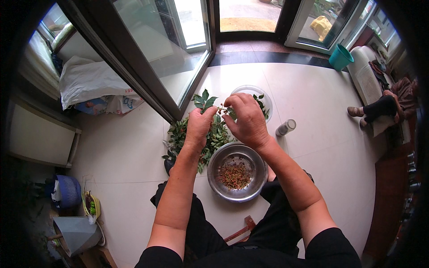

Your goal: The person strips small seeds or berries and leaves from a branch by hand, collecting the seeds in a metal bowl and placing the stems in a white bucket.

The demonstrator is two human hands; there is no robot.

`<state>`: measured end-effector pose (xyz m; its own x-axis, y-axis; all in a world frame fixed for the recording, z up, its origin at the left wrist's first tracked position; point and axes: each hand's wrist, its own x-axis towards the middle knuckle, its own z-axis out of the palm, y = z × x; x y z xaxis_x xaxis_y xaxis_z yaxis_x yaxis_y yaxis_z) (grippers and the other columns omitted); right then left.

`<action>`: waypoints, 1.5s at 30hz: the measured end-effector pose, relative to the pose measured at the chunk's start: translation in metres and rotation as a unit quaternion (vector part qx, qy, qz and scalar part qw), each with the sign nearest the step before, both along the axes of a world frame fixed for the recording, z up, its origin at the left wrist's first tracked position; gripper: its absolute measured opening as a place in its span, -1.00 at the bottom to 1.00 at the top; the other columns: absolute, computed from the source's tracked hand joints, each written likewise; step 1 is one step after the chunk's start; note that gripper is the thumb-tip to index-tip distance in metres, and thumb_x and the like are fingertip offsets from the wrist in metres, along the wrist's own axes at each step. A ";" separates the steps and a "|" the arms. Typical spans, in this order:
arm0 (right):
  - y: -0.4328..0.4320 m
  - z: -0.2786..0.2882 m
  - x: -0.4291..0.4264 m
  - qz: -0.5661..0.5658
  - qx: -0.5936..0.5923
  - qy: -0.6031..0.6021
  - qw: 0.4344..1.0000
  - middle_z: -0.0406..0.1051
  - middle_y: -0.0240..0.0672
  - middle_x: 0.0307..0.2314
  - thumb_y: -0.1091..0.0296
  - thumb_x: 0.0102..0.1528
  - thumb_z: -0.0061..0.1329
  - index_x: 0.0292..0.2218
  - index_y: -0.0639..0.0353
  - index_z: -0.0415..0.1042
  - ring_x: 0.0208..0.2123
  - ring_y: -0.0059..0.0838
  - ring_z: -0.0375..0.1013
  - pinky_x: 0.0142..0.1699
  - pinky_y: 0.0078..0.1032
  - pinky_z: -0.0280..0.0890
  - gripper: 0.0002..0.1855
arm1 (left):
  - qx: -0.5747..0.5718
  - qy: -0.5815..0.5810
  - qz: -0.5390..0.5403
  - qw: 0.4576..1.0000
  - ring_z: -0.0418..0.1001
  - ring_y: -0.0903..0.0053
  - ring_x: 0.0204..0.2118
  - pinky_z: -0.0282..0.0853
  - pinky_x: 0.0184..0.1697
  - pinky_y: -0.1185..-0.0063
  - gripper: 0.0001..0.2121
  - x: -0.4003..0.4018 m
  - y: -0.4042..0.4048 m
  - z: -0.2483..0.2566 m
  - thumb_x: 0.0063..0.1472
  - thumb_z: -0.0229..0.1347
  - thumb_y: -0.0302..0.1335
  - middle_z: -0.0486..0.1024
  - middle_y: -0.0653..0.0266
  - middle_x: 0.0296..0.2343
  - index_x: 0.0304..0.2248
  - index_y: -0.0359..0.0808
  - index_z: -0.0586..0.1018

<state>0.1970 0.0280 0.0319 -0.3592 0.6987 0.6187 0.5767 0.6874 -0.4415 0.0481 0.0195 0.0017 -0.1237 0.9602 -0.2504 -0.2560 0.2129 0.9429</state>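
Observation:
My left hand (pixel 198 124) pinches a green leafy sprig (pixel 205 99) between thumb and fingers. Small reddish berries show on the sprig's stem, between my two hands. Curled over that berry end is my right hand (pixel 247 119), thumb and fingers apart around it; whether they grip the stem is unclear. Below my hands, a stainless steel basin (pixel 214 177) holds loose red and green berries (pixel 235 176) that look like Sichuan peppercorns. A heap of cut leafy branches (pixel 218 135) lies on the floor, partly behind my left hand and forearm.
Beyond my right hand is a clear plastic basin (pixel 270 104) with leaves. A lidded jar (pixel 285 127) stands beside it. An open glass door (pixel 174 114) borders the heap on the left. Farther off are a teal bucket (pixel 341 57) and a seated person (pixel 390 104) at right.

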 end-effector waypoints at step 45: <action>0.023 -0.027 0.001 0.053 -0.419 0.238 0.874 0.41 -0.40 -0.56 0.36 -0.02 -0.04 -0.39 0.32 0.44 -0.53 -0.73 0.30 -0.39 -0.70 0.22 -0.80 | 0.025 -0.228 0.022 0.973 0.15 0.74 -0.64 0.09 -0.58 0.76 -0.90 0.000 0.001 -0.001 0.10 -0.04 -0.46 0.22 0.49 -0.66 -0.50 -0.29 0.37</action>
<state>0.1977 0.0511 0.0045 -0.2897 0.9571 0.0014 0.1428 0.0447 -0.9887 0.0486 0.0202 0.0010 -0.0515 0.9690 -0.2415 -0.6584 0.1489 0.7378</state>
